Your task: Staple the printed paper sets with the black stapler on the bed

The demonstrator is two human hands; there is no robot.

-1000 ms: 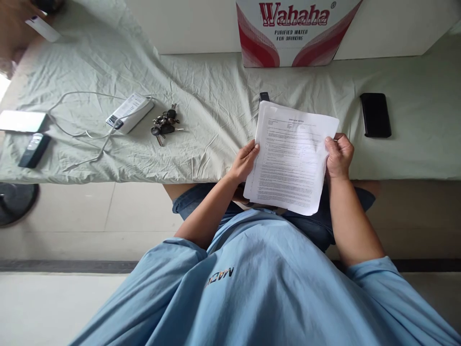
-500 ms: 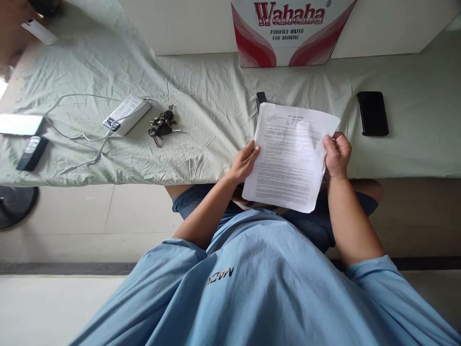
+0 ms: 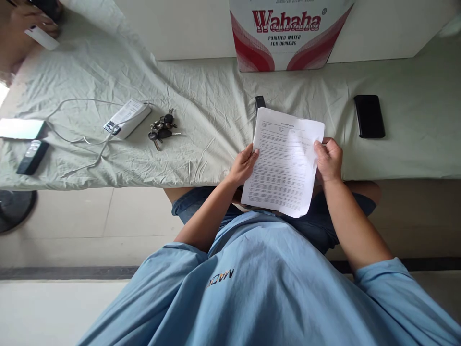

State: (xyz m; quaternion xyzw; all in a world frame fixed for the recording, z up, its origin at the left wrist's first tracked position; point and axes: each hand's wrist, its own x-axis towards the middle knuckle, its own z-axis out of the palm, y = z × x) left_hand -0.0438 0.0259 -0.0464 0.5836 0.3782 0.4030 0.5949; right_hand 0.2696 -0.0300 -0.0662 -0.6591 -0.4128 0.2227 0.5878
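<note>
Over bed, hands gripping papers

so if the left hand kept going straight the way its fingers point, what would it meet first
The left hand points up and right across the printed sheets it grips, so probably the paper itself; beyond that, the small dark object on the sheet-covered table, though depth is unclear.

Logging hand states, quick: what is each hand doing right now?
Left hand: grip closed on the left edge of the printed sheets.
Right hand: grip closed on their right edge.
</note>
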